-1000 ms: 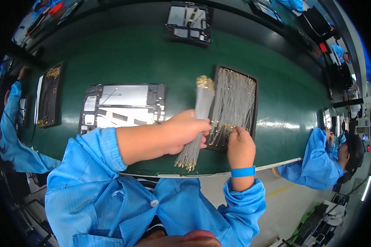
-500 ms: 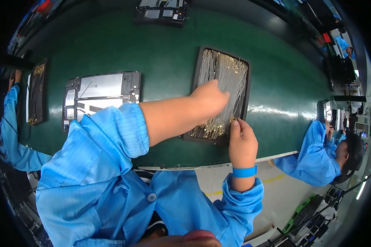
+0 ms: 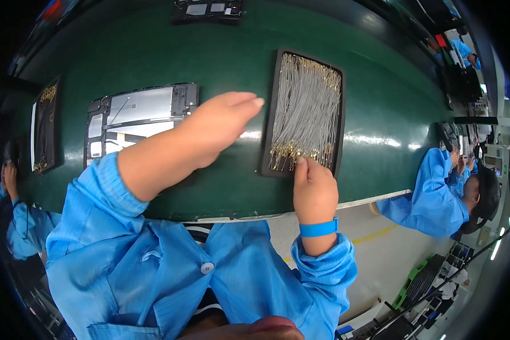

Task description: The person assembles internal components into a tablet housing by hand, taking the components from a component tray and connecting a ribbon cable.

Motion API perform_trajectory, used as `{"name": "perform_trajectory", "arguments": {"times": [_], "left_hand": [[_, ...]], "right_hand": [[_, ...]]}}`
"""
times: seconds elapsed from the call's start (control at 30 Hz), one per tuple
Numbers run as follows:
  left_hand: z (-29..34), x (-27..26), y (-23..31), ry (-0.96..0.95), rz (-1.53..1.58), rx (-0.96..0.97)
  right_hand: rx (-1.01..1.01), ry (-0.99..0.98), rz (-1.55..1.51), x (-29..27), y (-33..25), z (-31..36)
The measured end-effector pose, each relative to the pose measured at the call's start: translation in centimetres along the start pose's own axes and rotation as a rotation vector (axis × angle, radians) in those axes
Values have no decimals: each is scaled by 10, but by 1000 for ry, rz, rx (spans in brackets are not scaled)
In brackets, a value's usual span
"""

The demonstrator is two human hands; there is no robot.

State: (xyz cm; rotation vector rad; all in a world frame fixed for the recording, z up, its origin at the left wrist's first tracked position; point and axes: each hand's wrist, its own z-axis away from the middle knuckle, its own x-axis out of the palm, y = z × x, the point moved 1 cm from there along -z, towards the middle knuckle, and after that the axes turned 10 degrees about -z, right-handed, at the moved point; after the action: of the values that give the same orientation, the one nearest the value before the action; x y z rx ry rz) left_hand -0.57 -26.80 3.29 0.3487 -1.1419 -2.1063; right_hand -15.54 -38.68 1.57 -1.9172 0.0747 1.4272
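Note:
A black tray holds a dense layer of thin grey cables with gold-coloured connector ends. At its near edge my right hand, with a blue band at the wrist, pinches a cable end by its connector among the others. My left hand hovers between the tray and an opened flat electronic device, its fingers stretched toward the tray and apart from it. No object shows in the left hand; its thumb is hidden. The left forearm covers part of the device, which has silver panels and a thin cable on top.
A green tabletop carries everything. Another opened device lies at the far edge. A second dark tray with gold-ended cables stands at the left. Co-workers in blue sit at the left and at the right.
My left hand has moved left off the cables and out of the tray. My right hand has shifted a little left along the tray's near edge, still pinching.

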Motion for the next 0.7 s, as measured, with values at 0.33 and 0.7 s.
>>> {"name": "perform_trajectory", "arguments": {"times": [0.33,0.7], "left_hand": [[79,-61,-26,36,-596,224],[115,-101,-45,94,-1133,869]], "right_hand": [[238,282,-197,-12,-13,39],[183,337,-266,-16,-67,39]]}}
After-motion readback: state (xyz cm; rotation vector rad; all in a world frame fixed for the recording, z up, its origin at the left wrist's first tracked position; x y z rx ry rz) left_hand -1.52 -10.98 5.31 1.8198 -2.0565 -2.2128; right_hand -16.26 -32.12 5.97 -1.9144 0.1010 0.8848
